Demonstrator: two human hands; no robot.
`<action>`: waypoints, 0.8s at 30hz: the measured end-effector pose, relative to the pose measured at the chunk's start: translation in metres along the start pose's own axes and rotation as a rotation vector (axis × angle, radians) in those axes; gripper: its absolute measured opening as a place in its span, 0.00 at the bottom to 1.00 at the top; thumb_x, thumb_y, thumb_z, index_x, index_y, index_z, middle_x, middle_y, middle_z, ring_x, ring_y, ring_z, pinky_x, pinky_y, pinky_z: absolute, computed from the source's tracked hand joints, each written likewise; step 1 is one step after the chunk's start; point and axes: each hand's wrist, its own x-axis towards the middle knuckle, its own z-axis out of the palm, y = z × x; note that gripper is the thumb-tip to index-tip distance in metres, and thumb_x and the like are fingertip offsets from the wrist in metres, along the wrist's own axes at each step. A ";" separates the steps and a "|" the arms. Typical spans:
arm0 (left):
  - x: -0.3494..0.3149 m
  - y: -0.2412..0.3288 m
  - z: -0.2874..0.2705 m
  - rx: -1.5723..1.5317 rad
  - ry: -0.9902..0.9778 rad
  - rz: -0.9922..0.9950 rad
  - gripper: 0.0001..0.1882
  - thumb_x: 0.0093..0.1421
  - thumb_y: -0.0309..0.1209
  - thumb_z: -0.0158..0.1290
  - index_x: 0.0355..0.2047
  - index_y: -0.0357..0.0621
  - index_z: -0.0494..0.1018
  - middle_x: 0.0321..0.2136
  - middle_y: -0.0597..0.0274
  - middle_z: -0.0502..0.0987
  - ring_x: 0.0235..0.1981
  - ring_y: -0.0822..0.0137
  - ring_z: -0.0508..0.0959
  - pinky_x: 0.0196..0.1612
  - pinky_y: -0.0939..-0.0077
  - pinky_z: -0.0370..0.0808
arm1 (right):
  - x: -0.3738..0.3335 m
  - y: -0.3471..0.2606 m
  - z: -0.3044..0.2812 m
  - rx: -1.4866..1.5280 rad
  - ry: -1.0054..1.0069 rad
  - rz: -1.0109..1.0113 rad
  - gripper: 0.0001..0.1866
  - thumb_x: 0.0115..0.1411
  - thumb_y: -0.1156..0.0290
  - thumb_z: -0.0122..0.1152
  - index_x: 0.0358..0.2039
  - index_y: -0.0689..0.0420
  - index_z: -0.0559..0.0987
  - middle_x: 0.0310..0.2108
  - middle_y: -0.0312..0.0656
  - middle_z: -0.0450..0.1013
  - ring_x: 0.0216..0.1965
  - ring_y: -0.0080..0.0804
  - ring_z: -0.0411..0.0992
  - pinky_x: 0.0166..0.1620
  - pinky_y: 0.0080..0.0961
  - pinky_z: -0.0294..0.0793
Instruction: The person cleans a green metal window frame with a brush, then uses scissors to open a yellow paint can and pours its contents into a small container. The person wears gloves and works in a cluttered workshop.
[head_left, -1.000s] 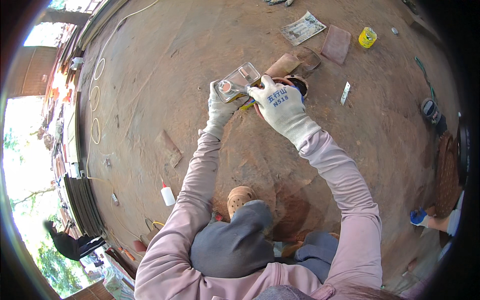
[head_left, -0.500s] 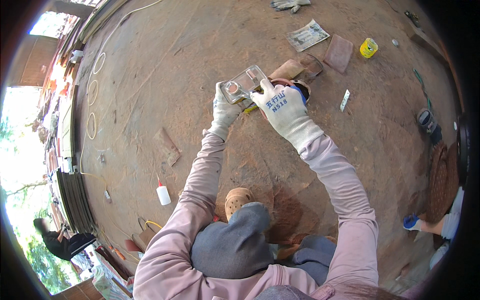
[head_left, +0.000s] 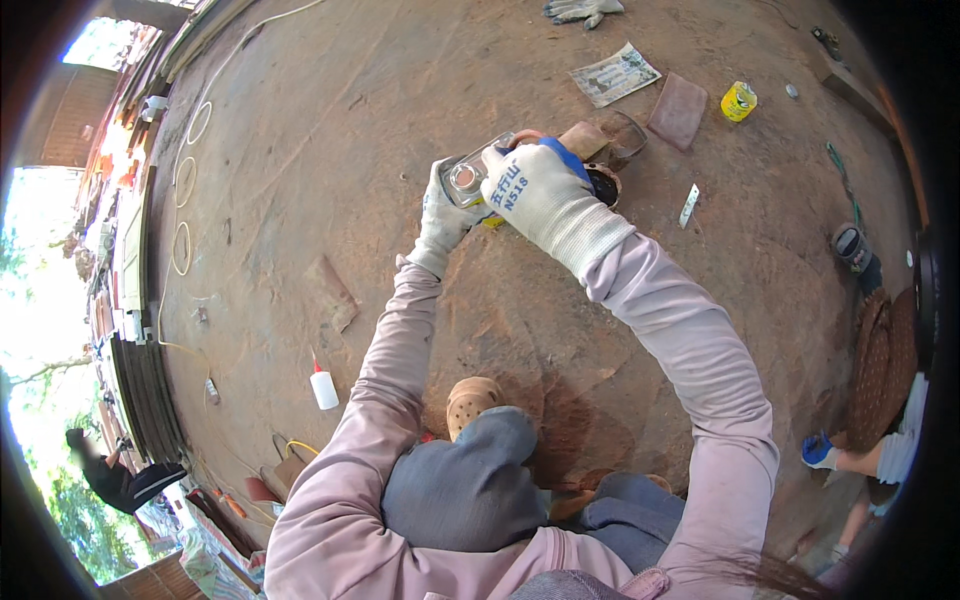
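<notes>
Holding a shiny metal tool [head_left: 478, 172] with both hands, I bend down over the brown dirt floor [head_left: 400, 100]. My left hand [head_left: 443, 215] wears a grey work glove. Its fingers are curled tight around the near end of the tool. My right hand [head_left: 540, 200] wears a white glove with a blue patch on top. It is closed over the far part of the tool, so I cannot see that part well. The tool is out in front of me, just above the floor. Its round silver end peeks out between my two hands.

A flat piece of wood [head_left: 585, 138] lies right behind my right hand. A dark round disc [head_left: 603, 185] sits just beside that hand too. Farther back lie a reddish square pad [head_left: 678, 110], a folded paper [head_left: 614, 74] and a little yellow can [head_left: 738, 101]. A lone grey glove [head_left: 583, 10] lies at the far edge.

Near my left knee stands a small white glue bottle [head_left: 323, 385] with a red tip. My tan shoe [head_left: 472, 400] shows below my arms. Someone else's blue-gloved hand [head_left: 818, 452] rests low on my right side.
</notes>
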 end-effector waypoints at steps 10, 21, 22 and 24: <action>0.000 0.008 0.001 0.109 0.006 0.056 0.42 0.43 0.34 0.76 0.54 0.44 0.62 0.45 0.58 0.76 0.47 0.66 0.77 0.50 0.68 0.76 | -0.017 -0.018 0.025 0.158 0.236 0.223 0.02 0.56 0.69 0.61 0.29 0.46 0.80 0.33 0.36 0.73 0.27 0.29 0.79 0.28 0.30 0.78; -0.002 0.012 0.002 0.182 -0.004 0.020 0.50 0.38 0.35 0.78 0.58 0.44 0.59 0.47 0.57 0.76 0.47 0.66 0.78 0.50 0.68 0.78 | -0.034 -0.022 0.043 0.646 0.248 0.434 0.14 0.51 0.70 0.67 0.40 0.46 0.82 0.38 0.41 0.74 0.36 0.37 0.79 0.37 0.33 0.79; -0.003 0.012 0.003 0.152 -0.043 0.015 0.47 0.42 0.35 0.76 0.58 0.44 0.59 0.48 0.57 0.75 0.48 0.66 0.77 0.51 0.68 0.77 | -0.034 -0.025 0.037 0.707 0.204 0.498 0.16 0.50 0.71 0.68 0.42 0.45 0.82 0.38 0.41 0.74 0.37 0.37 0.79 0.38 0.33 0.79; -0.009 0.009 0.006 0.086 -0.072 0.019 0.39 0.50 0.34 0.71 0.58 0.44 0.60 0.49 0.57 0.75 0.49 0.65 0.76 0.53 0.68 0.76 | -0.024 -0.034 0.019 0.886 0.176 0.556 0.21 0.50 0.69 0.68 0.47 0.44 0.82 0.40 0.41 0.74 0.37 0.38 0.79 0.42 0.35 0.78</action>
